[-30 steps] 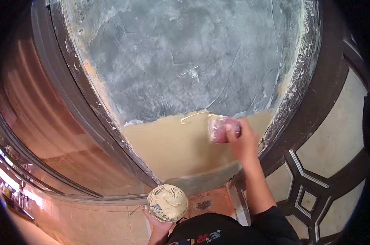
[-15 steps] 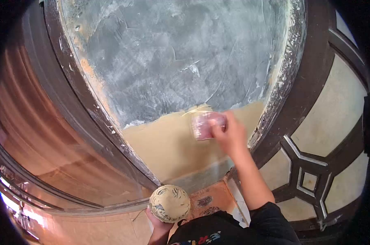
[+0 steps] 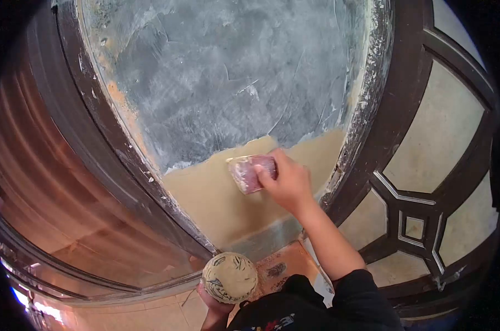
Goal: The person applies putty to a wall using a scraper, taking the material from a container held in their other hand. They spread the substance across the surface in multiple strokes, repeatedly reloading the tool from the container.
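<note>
My right hand grips a flat reddish scraper smeared with pale paste, its blade against the beige coat on the lower wall. Above that coat the wall is rough grey plaster. At the bottom, my left hand is wrapped round the side of a round bowl of beige paste with smeared edges. The bowl hides part of its fingers.
Dark wooden frames flank the wall panel, their edges spotted white. Reddish glossy panes are at left, a dark door with pale panels at right. Below lies an orange stained surface beside floor tiles.
My right hand and the scraper have moved left across the beige coat. My left hand still holds the bowl in nearly the same place. The view has shifted slightly.
</note>
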### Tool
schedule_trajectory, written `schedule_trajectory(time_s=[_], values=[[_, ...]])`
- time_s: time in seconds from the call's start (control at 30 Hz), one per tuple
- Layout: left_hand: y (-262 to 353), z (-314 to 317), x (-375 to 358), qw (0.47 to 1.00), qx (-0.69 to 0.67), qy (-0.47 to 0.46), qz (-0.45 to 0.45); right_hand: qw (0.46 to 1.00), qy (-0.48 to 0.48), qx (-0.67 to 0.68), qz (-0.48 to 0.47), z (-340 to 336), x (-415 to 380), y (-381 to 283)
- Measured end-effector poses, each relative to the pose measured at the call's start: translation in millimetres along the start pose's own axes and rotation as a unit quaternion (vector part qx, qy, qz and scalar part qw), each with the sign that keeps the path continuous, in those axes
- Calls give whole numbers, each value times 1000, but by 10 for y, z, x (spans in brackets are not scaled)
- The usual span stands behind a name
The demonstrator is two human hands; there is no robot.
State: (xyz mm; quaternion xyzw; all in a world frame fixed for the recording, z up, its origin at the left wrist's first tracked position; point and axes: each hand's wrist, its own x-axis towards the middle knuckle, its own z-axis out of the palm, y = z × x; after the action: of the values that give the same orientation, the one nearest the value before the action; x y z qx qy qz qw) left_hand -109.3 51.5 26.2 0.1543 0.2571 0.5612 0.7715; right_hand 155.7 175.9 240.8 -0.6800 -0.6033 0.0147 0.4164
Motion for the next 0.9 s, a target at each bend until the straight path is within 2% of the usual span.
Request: schedule_trajectory(time_s=[0.07, 0.13, 0.17, 0.2, 0.27, 0.3, 0.37, 0.4, 0.47, 0.5, 0.57, 0.6, 0.63, 0.7, 0.73, 0.77, 0.8, 0.87, 0.9], values=[[1, -65, 34, 1000, 16, -19, 1, 998, 20, -59, 8, 36, 95, -26], [71, 26, -74, 997, 69, -10, 29, 993, 82, -46, 69, -125, 157, 235], [32, -108, -63, 953, 256, -46, 154, 989, 99, -35, 108, -222, 158, 407], [60, -117, -97, 953, 256, -47, 156, 982, 170, -19, 81, -252, 133, 601], [113, -98, -198, 996, 63, -30, 55, 974, 194, -26, 111, -261, 98, 850], [122, -91, -205, 996, 62, -31, 56, 975, 194, -27, 110, -240, 63, 750], [137, -52, -212, 997, 45, -26, 50, 991, 107, 54, 53, -92, -14, 371], [139, -22, -217, 997, 46, -26, 49, 995, 98, 25, 3, 15, -42, 246], [133, 32, -217, 992, 97, -38, 77, 999, 27, 8, -18, 56, -49, -56], [129, 24, -222, 991, 98, -38, 77, 999, 27, 9, -17, 37, -26, -32], [117, -49, -219, 998, 37, -8, 43, 994, 101, -1, 51, 0, 72, 172], [124, -79, -230, 1000, 8, 7, 25, 991, 127, 23, 46, 26, 135, 557], [131, -79, -249, 1000, 11, 5, 23, 974, 200, 109, -1, 186, 194, 1114], [147, -59, -290, 999, -2, -1, 45, 961, 232, 122, 88, 341, 38, 1906], [146, -95, -261, 999, -2, -6, 46, 937, 180, 244, 175, 267, -135, 1786], [120, -167, -249, 998, -1, -13, 61, 889, 120, 360, 258, 219, -321, 1668], [89, -214, -240, 997, -2, -17, 76, 890, 119, 358, 257, 285, -429, 1633], [59, -237, -196, 996, 26, -29, 85, 794, 72, 545, 260, 436, -528, 1542], [57, -230, -168, 993, 57, -45, 95, 793, 71, 546, 259, 450, -475, 1373]])
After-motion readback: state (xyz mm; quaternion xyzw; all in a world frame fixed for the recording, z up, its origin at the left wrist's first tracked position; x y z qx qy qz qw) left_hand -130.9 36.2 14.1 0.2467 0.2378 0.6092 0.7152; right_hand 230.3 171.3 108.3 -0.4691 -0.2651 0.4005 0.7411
